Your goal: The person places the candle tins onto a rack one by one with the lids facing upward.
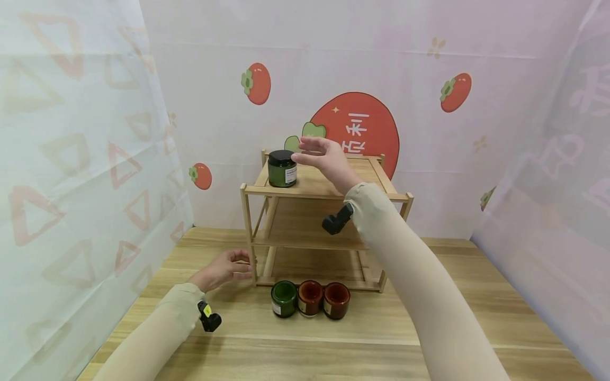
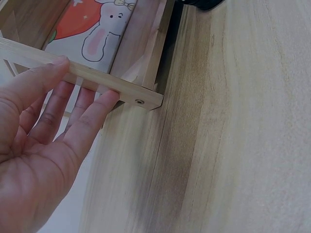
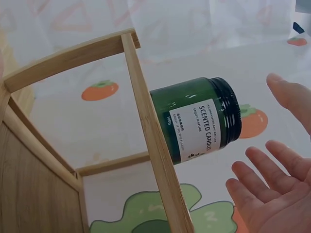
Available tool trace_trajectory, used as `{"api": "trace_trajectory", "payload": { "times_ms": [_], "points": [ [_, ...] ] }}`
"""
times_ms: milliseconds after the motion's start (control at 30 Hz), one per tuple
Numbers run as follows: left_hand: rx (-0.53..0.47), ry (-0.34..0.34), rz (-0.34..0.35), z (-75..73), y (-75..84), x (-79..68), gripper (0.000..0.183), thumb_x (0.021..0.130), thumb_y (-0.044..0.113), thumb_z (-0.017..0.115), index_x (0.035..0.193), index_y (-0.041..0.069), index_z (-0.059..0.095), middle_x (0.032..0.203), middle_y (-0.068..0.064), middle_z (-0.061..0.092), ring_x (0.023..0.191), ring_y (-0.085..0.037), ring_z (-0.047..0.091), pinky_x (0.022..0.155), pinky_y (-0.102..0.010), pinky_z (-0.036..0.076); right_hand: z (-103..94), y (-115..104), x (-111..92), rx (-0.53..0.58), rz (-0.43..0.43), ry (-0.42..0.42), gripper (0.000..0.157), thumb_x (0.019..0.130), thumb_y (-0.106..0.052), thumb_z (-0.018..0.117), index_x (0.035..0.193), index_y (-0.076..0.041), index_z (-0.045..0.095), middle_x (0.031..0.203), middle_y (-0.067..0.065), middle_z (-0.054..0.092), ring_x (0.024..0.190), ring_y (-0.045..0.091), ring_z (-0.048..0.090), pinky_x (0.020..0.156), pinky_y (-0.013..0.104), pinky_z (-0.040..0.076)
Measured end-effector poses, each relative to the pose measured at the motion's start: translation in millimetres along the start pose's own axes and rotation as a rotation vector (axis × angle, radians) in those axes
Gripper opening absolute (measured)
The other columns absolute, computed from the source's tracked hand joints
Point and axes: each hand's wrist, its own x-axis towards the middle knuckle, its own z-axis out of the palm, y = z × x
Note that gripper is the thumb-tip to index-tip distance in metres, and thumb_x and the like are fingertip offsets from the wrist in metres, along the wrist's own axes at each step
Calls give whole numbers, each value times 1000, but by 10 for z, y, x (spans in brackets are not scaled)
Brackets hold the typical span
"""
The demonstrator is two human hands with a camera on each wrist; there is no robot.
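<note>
Right hand (image 1: 329, 163) wide, empty, just beside green jar (image 1: 277, 172) atop wooden rack (image 1: 314, 180), left hand (image 1: 222, 272) around rack's front post (image 1: 248, 227)

Booth-like space — printed cloth walls (image 1: 305, 53)

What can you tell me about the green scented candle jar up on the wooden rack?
The scented candle jar is squat and round, of what looks like green glass, with a glossy black lid on and a white label reading "SCENTED CANDLES". It stands upright on the top tier of the wooden rack, near the front left corner. The right hand is beside it, not touching.
</note>
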Motion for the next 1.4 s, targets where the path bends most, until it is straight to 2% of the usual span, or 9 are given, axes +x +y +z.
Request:
{"api": "trace_trajectory", "payload": {
  "times_ms": [233,633,800,1100,1400],
  "points": [
    [6,1,3,6,8,-9,25,90,-4,62,108,4,47,109,-7,52,97,-17,59,101,-47,51,-50,15,-60,0,-2,-38,56,88,-24,72,139,-17,50,136,3,56,127,16,53,113,38,41],
    [13,-1,3,-7,-10,2,25,90,-3,62,109,3,47,110,-7,51,97,-17,59,98,-43,54,-140,49,-176,21,-19,-42,53,87,-25,73,136,-20,53,134,2,59,124,15,55,112,38,42],
    [14,-2,-2,-18,-21,8,26,91,-3,62,110,2,46,110,-8,51,98,-17,58,98,-43,54,-187,47,-258,22,-34,-53,53,87,-25,73,136,-20,53,135,3,58,123,15,56,110,37,43],
    [20,11,-12,-19,-18,-1,28,90,-2,63,112,1,45,111,-8,50,98,-17,59,100,-45,52,-198,65,-432,4,-12,-58,53,87,-29,74,135,-24,53,133,-4,59,121,13,57,110,37,43],
    [20,1,-4,-12,-12,1,27,90,-2,63,111,1,45,111,-8,51,97,-17,59,99,-43,54,-200,130,-560,38,-34,-78,51,89,-23,71,136,-20,53,135,0,58,129,23,52,110,38,44]
  ]
}}
